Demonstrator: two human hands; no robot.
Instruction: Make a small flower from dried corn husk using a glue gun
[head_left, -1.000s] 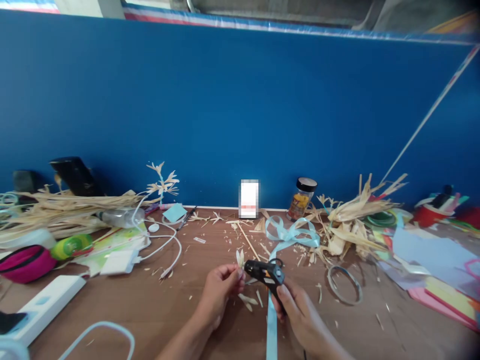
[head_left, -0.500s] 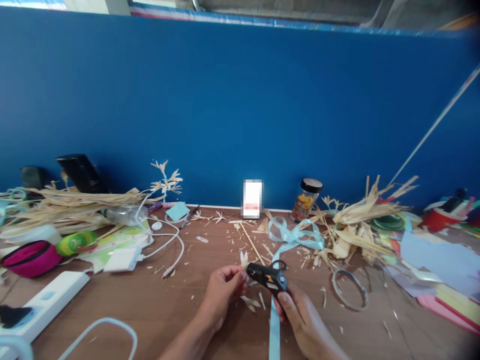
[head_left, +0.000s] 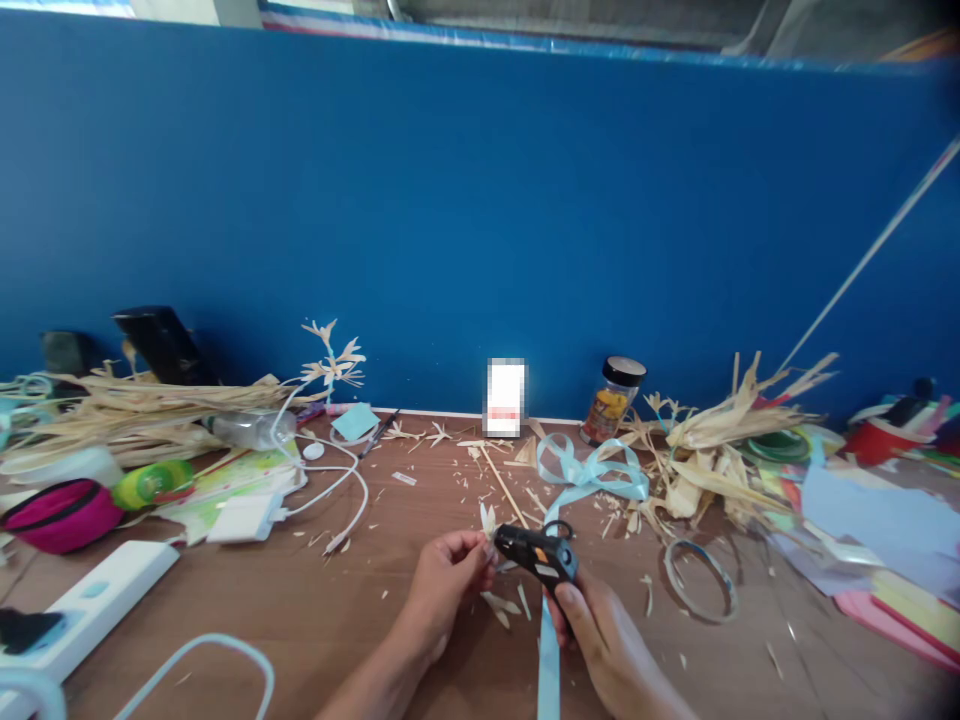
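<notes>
Between the fingertips of my left hand (head_left: 450, 575) is pinched a small pale husk flower (head_left: 488, 523), its pointed petals upward. My right hand (head_left: 596, 625) is wrapped around the handle of a black glue gun (head_left: 536, 552). The gun's nozzle meets the flower at my left fingertips; whether glue comes out is hidden. Under the gun runs a light blue ribbon (head_left: 550, 660), which leads back to a looped bow of ribbon (head_left: 592, 470). A thin stick (head_left: 504, 485) lies behind the gun among husk scraps.
Husk bundles lie left (head_left: 172, 415) and right (head_left: 739, 430). A lidded jar (head_left: 613, 400) stands by the blue partition (head_left: 480, 220). To the right are a tape roll (head_left: 700, 580) and coloured paper (head_left: 877, 520); to the left, a power strip (head_left: 97, 610), white cables and a pink pouch (head_left: 64, 515).
Both hands stay almost where they were, with the nozzle still at the flower. The glue gun has turned very slightly in my right hand.
</notes>
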